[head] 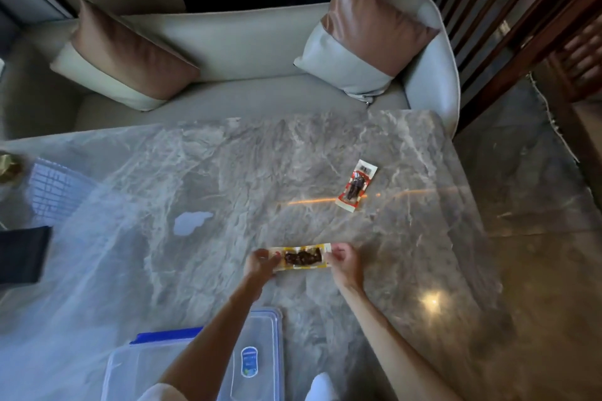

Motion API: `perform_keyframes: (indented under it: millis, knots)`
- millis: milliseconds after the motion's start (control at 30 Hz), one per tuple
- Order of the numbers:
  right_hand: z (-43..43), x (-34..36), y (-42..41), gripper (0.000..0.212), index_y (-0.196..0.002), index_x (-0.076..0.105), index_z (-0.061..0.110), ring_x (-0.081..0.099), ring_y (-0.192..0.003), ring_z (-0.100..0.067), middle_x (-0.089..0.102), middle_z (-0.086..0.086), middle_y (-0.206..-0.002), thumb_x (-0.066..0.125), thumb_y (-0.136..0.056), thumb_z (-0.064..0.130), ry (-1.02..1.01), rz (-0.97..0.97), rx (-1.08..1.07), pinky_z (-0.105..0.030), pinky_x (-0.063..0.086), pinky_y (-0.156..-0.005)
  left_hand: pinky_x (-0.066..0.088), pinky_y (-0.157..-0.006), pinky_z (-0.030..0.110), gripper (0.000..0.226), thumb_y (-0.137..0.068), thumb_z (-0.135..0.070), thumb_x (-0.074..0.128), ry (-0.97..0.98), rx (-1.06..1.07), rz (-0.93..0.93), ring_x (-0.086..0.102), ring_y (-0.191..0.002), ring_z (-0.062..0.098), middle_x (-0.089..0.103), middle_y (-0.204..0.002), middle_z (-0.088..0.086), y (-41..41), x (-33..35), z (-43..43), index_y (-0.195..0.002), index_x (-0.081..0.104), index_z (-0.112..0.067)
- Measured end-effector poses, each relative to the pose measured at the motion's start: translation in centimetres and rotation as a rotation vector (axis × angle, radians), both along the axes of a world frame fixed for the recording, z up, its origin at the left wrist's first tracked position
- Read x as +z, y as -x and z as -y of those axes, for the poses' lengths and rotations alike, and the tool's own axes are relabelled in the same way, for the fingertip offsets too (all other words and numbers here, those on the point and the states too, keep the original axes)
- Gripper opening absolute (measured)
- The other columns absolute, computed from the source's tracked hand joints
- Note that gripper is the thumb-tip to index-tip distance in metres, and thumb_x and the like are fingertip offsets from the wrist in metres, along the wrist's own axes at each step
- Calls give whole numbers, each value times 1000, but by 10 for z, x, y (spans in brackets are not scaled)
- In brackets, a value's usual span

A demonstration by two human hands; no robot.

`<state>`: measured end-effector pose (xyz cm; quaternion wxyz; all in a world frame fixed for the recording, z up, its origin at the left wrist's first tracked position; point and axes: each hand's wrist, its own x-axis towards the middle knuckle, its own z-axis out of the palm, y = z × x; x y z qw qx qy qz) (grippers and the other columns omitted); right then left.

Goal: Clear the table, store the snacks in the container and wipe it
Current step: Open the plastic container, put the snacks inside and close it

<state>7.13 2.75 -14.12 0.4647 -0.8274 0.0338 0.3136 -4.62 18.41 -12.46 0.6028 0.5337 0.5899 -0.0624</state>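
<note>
A yellow snack packet [301,257] with dark contents is stretched between both hands just above the grey marble table [228,172]. My left hand [260,265] pinches its left end and my right hand [345,262] pinches its right end. A second snack packet [356,185], red and white, lies flat on the table farther away to the right. A clear plastic container [136,371] with a blue clip stands at the near edge, partly hidden by my left forearm. Its clear lid [260,348] lies beside it.
A blue-white checked cloth [55,189] lies at the table's left side, with a dark flat object [22,254] nearer and a brass-coloured item [9,168] at the far left. A small pale patch [190,221] marks the tabletop. Beyond the table is a sofa [244,42] with two cushions.
</note>
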Motion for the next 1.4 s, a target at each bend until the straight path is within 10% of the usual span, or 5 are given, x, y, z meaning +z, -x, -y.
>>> perform_keyframes:
  millis: [267, 800, 1067, 1233, 1400]
  knots:
    - [-16, 35, -193, 14, -88, 70, 6, 66, -81, -26, 72, -14, -87, 68, -75, 2, 39, 268, 104, -36, 51, -79, 55, -47, 32, 25, -85, -22, 68, -10, 15, 55, 52, -35, 9, 55, -61, 7, -155, 24, 38, -70, 51, -11]
    - [-56, -17, -261, 10, -92, 68, 19, 55, -101, -29, 64, -8, -101, 64, -84, 13, 327, 515, 502, -33, 39, -89, 53, -41, 32, 29, -84, -26, 56, 7, 111, -247, 71, -78, 35, 70, -96, 18, -236, -16, 58, -99, 60, -2]
    - [-30, -22, -270, 32, -114, 63, 10, 62, -96, -21, 66, -8, -105, 62, -83, 3, 75, 120, 428, -31, 48, -88, 61, -61, 48, 30, -67, -24, 63, 71, 256, -136, 68, -84, 31, 62, -100, 12, -223, -40, 58, -93, 51, -16]
    - [19, 6, -235, 22, -87, 66, 25, 60, -76, 6, 69, 5, -87, 64, -79, 5, -151, 53, 480, -14, 44, -74, 46, -63, 38, 15, -79, -10, 62, -317, -106, 27, 54, -71, 23, 60, -77, 7, -177, -3, 55, -83, 48, -13]
    - [74, 10, -144, 12, -87, 64, 22, 61, -80, -11, 67, 5, -85, 65, -82, 11, -50, 328, 478, -23, 45, -75, 45, -63, 37, 19, -89, -5, 56, -703, -503, 115, 55, -72, 22, 59, -83, 2, -104, 10, 75, -89, 44, -19]
